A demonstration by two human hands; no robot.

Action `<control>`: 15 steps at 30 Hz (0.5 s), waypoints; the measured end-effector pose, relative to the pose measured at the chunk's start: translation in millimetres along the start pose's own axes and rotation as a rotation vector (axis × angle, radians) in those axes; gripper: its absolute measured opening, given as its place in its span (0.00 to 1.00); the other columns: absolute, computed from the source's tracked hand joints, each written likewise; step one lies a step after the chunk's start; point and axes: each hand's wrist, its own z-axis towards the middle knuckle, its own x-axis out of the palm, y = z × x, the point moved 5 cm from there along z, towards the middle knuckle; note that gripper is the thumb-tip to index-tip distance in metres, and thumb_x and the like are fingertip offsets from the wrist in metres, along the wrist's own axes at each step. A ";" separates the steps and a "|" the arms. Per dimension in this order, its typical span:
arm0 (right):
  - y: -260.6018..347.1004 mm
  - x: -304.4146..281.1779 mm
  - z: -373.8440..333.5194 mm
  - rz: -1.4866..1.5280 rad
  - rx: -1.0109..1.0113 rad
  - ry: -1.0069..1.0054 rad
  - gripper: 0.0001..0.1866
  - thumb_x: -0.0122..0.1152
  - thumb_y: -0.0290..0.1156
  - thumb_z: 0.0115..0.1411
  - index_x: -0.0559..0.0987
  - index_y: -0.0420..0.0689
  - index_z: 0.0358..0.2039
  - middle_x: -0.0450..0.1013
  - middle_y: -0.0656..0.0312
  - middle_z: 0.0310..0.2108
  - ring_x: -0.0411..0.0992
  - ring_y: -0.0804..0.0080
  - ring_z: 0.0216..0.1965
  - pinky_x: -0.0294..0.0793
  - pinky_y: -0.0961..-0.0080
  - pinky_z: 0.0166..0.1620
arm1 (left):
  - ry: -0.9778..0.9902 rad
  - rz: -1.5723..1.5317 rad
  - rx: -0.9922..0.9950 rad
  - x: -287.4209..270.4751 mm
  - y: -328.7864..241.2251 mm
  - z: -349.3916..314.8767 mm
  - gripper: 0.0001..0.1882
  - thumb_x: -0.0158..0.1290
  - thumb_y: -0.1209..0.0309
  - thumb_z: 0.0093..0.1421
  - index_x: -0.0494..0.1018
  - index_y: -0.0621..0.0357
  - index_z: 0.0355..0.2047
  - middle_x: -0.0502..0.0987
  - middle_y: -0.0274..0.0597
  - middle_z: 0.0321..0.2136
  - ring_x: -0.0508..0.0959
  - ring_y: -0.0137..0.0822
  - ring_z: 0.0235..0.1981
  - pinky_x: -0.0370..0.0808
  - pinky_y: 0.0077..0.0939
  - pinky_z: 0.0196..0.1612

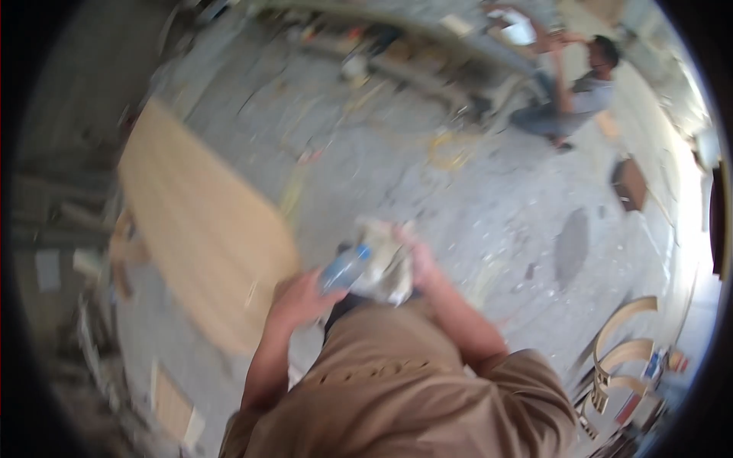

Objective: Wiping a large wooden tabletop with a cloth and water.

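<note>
My left hand is closed round a clear plastic bottle with a blue cap, tilted up and to the right. Beside it, my right hand grips a crumpled, off-white cloth with darker patches. The cloth hangs just right of the bottle cap; whether the two touch I cannot tell. Both hands are held in front of my body, above the grey floor. Motion blur softens the fingers and the cloth's edges.
A large pale wooden panel stands at my left. A person sits low at the far right near a long bench. A brown box and curved wooden pieces are on the right. A yellow hose or cord lies on the floor.
</note>
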 end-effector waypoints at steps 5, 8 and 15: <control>-5.7 -3.6 6.2 -0.053 0.019 0.121 0.32 0.48 0.50 0.75 0.66 0.41 0.70 0.72 0.51 0.63 0.73 0.53 0.62 0.71 0.54 0.66 | 0.021 0.032 -0.012 5.9 11.3 1.2 0.37 0.61 0.35 0.54 0.78 0.54 0.48 0.84 0.54 0.37 0.83 0.57 0.43 0.78 0.49 0.46; -0.5 -4.6 8.2 -0.041 0.031 0.121 0.31 0.46 0.49 0.76 0.66 0.41 0.70 0.71 0.51 0.63 0.72 0.53 0.62 0.71 0.54 0.66 | 0.003 0.054 0.011 10.6 15.1 5.8 0.37 0.60 0.32 0.53 0.79 0.57 0.41 0.84 0.54 0.34 0.84 0.57 0.41 0.78 0.48 0.44; 8.3 4.6 7.0 -0.076 -0.001 0.099 0.30 0.49 0.48 0.75 0.68 0.40 0.68 0.72 0.51 0.63 0.74 0.56 0.61 0.73 0.56 0.65 | -0.045 0.062 0.040 7.6 10.2 11.8 0.37 0.62 0.32 0.52 0.80 0.54 0.43 0.84 0.50 0.32 0.84 0.54 0.38 0.78 0.45 0.41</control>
